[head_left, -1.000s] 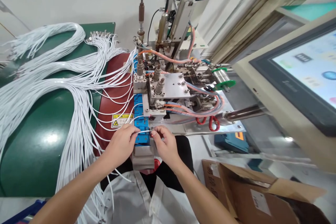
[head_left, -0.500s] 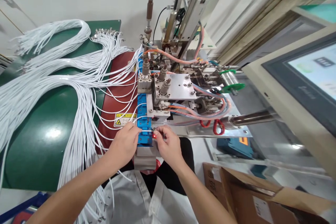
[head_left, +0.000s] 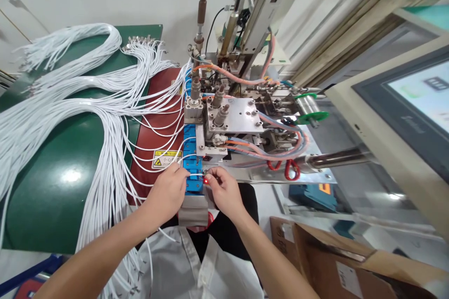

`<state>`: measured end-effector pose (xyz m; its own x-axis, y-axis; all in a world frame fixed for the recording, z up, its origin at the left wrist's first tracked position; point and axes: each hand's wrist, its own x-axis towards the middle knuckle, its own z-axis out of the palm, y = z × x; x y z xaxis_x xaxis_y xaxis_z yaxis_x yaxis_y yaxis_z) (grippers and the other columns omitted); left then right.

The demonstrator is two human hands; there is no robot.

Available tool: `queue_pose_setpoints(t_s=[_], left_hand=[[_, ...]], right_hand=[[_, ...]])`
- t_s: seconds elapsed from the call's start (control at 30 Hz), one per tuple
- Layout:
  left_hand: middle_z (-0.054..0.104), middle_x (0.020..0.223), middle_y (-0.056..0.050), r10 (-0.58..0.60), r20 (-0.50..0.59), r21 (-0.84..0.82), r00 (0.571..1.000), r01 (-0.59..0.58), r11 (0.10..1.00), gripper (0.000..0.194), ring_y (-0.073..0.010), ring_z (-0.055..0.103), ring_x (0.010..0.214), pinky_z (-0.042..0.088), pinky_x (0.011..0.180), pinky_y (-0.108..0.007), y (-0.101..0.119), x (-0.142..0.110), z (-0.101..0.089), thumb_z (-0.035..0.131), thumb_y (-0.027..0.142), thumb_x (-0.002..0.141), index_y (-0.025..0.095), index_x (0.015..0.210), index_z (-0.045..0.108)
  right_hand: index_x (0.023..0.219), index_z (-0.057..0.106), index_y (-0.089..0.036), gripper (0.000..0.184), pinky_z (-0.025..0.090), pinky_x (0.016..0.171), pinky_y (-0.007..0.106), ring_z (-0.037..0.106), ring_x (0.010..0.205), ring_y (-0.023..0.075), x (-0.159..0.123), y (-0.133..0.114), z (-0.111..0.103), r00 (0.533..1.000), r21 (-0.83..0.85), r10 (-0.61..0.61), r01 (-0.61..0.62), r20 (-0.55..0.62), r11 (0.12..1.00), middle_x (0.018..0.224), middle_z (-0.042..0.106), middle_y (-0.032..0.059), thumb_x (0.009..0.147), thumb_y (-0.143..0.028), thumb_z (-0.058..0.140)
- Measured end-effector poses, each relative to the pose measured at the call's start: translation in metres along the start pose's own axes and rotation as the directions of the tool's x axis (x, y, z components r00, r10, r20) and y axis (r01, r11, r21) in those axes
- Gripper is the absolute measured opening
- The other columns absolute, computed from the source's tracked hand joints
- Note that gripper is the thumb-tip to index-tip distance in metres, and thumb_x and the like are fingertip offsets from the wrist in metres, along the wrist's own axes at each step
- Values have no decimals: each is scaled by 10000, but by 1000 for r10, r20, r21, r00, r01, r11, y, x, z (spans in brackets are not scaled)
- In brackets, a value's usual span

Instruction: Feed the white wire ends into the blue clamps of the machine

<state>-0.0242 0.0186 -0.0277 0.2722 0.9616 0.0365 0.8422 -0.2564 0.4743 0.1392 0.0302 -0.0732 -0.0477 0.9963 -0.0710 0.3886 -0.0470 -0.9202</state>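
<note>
A: State of hands?
B: Left hand (head_left: 170, 188): closed, pinching a thin white insulated wire (head_left: 196, 174). Right hand (head_left: 225, 191): fingertips gathered at the wire's right end; exact grip hidden. A small glowing red light (head_left: 206, 181) shows at its thumb.
A: Wire position?
B: Across the near part of the blue segmented block strip (head_left: 193, 185), our landmark.
A: Surroundings?
B: Left of strip: long white wire bundles (head_left: 101, 126). Beyond its near end, rightward: flat silver metal plate (head_left: 238, 116); farther right, green-flanged spool (head_left: 309, 109).

Bare hands (head_left: 169, 189): two. White cables (head_left: 105, 149): dozens, too bunched for exact count. Green-flanged wire spool (head_left: 308, 104): one. Touchscreen monitor (head_left: 403, 107): one. Open cardboard box (head_left: 315, 261): one.
</note>
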Motion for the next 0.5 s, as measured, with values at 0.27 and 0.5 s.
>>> queue_pose_setpoints(t_s=[0.27, 0.5], left_hand=[[645, 829, -46, -155, 152, -543, 976, 213, 812, 248, -123, 560, 618, 475, 596, -237, 8, 6, -6, 511, 225, 781, 182, 982, 650], [610, 617, -5, -332, 264, -694, 905, 418, 587, 218, -111, 523, 547, 440, 525, -209, 14, 10, -5, 551, 319, 751, 146, 687, 668]], right_hand=[[692, 508, -199, 129, 399, 631, 266, 505, 678, 150, 0, -26, -17, 938, -27, -321, 327, 129, 945, 697, 533, 17, 809, -174, 458], [664, 518, -200, 128, 410, 612, 276, 509, 651, 152, -9, -33, -7, 947, -29, -319, 320, 43, 947, 672, 550, 20, 790, -191, 497]])
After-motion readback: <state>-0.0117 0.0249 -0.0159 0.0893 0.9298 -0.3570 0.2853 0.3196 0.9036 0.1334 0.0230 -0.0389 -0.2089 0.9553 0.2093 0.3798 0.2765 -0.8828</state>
